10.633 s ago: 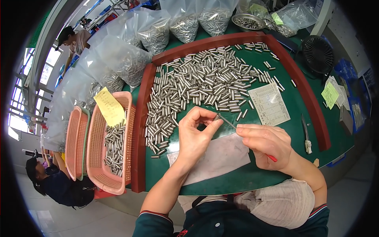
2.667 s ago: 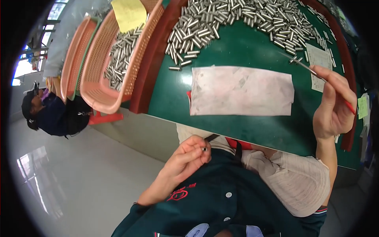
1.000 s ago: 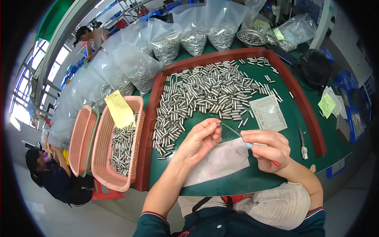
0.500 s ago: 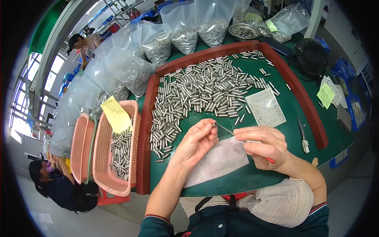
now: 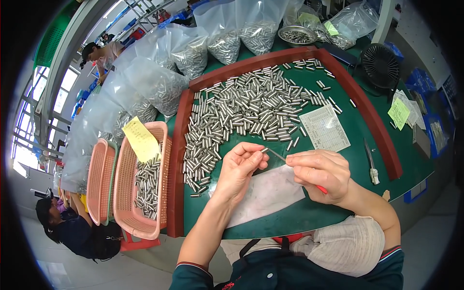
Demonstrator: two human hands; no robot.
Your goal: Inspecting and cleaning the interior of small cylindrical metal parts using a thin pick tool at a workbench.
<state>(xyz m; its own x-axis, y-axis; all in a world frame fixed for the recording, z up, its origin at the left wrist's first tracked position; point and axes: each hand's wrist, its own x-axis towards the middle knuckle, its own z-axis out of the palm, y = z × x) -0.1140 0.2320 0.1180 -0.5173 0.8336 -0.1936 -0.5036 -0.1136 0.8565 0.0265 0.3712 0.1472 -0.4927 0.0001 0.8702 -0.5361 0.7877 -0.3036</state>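
The left hand (image 5: 241, 166) pinches a small metal tube (image 5: 264, 150) between thumb and fingertips, just above a white cloth (image 5: 270, 193) on the green surface (image 5: 357, 145). The right hand (image 5: 321, 171) is closed around a thin red-handled tool (image 5: 278, 155), whose tip meets the tube. A heap of metal tubes (image 5: 241, 111) lies farther off, and a pink basket (image 5: 128, 193) sits at the left.

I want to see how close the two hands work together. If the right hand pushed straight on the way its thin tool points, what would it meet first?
The right hand aims its thin probe up-left at the small metal tube in the left hand's fingertips. That tube comes first; the tip seems at its end, though depth is unclear.
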